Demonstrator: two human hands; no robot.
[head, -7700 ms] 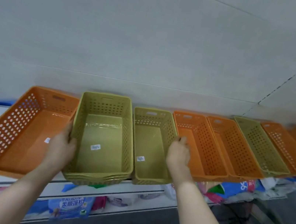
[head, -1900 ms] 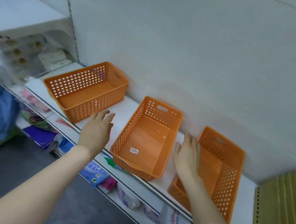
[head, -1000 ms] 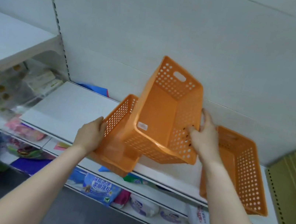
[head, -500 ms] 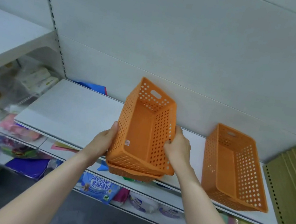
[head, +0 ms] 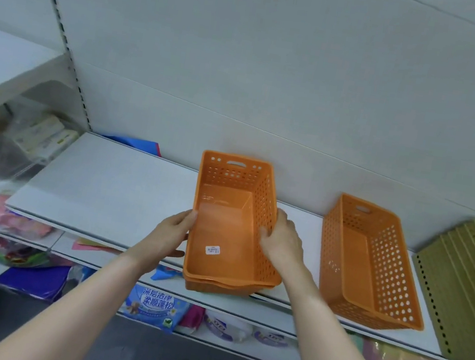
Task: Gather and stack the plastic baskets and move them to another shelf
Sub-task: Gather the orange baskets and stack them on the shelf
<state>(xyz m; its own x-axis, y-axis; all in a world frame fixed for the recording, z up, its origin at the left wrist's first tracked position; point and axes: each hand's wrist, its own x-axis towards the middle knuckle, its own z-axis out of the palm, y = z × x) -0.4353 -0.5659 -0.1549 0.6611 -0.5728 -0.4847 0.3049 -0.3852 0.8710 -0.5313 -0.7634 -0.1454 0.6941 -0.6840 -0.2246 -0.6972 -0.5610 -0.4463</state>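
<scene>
Gripping nested orange baskets (head: 231,231) on shelf (head: 110,187) edge: left hand (head: 172,231) clasps left rim, right hand (head: 282,240) wraps right rim. Prob light, thin, flexy plastic w/ holes; hold both long rims.

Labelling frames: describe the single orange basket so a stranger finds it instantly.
On the white shelf, look right of the person's hands. The lone orange basket stands between the nested orange stack and the green baskets. Unlike the stack, nobody touches it.
</scene>
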